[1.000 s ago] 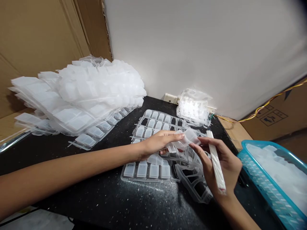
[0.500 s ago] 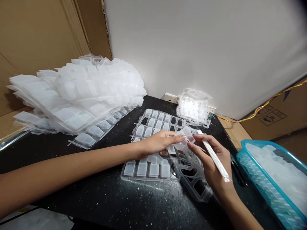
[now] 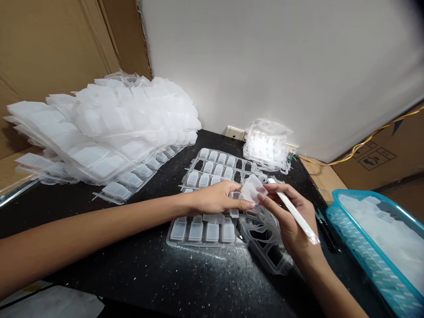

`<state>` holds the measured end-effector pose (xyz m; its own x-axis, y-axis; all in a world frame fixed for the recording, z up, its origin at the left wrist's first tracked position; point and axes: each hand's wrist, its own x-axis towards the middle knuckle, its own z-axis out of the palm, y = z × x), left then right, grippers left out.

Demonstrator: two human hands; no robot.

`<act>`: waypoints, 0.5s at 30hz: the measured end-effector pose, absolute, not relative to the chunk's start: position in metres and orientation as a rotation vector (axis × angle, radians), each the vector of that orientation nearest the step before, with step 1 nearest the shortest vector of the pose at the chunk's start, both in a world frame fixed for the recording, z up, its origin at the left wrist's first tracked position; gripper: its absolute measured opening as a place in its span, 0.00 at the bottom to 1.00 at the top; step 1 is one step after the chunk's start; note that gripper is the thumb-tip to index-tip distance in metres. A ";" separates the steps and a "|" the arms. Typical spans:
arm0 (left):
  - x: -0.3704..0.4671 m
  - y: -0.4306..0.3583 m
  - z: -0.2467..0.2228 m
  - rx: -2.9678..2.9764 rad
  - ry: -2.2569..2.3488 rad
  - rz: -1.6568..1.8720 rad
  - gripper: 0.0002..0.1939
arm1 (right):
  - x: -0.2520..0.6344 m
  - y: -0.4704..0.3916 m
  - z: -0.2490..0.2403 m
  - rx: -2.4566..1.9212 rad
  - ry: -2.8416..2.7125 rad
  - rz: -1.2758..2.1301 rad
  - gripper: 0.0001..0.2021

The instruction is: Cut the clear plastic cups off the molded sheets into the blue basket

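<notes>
Between my two hands is a small translucent white plastic piece (image 3: 253, 189). My left hand (image 3: 220, 197) grips its left side between thumb and fingers. The fingertips of my right hand (image 3: 294, 212) pinch its right side, and a white wrapped stick (image 3: 296, 216) lies across that same hand, resting between thumb and fingers. Under the hands lies a clear plastic sheet with rows of frosted pockets (image 3: 196, 230), some of them cut out into black gaps. Emptied clear frames (image 3: 273, 256) sit at its right end, below my right hand.
A big heap of frosted sheets (image 3: 96, 128) fills the left. White trimmed frames (image 3: 266, 145) lie by the wall near a socket strip (image 3: 235, 132). At right, a blue basket (image 3: 367, 251) holds frosted pieces; a dark tool (image 3: 327, 232) lies beside it. Yellow and red wires (image 3: 361, 150) run rightward.
The small plastic piece has turned and shows a broader face. My left thumb has moved down along its lower edge. The view has shifted slightly.
</notes>
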<state>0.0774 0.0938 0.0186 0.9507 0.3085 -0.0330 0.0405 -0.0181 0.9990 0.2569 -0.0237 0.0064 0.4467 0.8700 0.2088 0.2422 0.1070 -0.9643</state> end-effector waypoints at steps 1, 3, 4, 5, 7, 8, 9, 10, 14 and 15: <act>0.077 0.094 0.019 1.585 0.284 0.216 0.16 | 0.255 -0.024 0.008 -1.430 -1.068 0.613 0.16; 0.078 0.094 0.018 1.606 0.303 0.211 0.17 | 0.252 -0.025 0.012 -1.443 -1.096 0.594 0.15; 0.078 0.095 0.018 1.622 0.304 0.209 0.17 | 0.251 -0.026 0.013 -1.449 -1.109 0.588 0.14; 0.078 0.095 0.018 1.642 0.297 0.208 0.17 | 0.249 -0.026 0.014 -1.454 -1.120 0.587 0.14; 0.078 0.096 0.017 1.679 0.276 0.203 0.18 | 0.247 -0.027 0.014 -1.461 -1.134 0.600 0.14; 0.078 0.096 0.017 1.688 0.270 0.199 0.18 | 0.246 -0.026 0.014 -1.464 -1.136 0.604 0.13; 0.078 0.096 0.018 1.688 0.271 0.193 0.18 | 0.246 -0.026 0.014 -1.466 -1.138 0.598 0.13; 0.078 0.097 0.018 1.687 0.277 0.187 0.19 | 0.247 -0.026 0.016 -1.473 -1.142 0.576 0.13; 0.076 0.098 0.021 1.754 0.284 0.181 0.19 | 0.264 -0.031 0.033 -1.598 -1.176 0.159 0.11; 0.076 0.099 0.021 1.772 0.289 0.185 0.18 | 0.275 -0.035 0.038 -1.636 -1.179 -0.014 0.10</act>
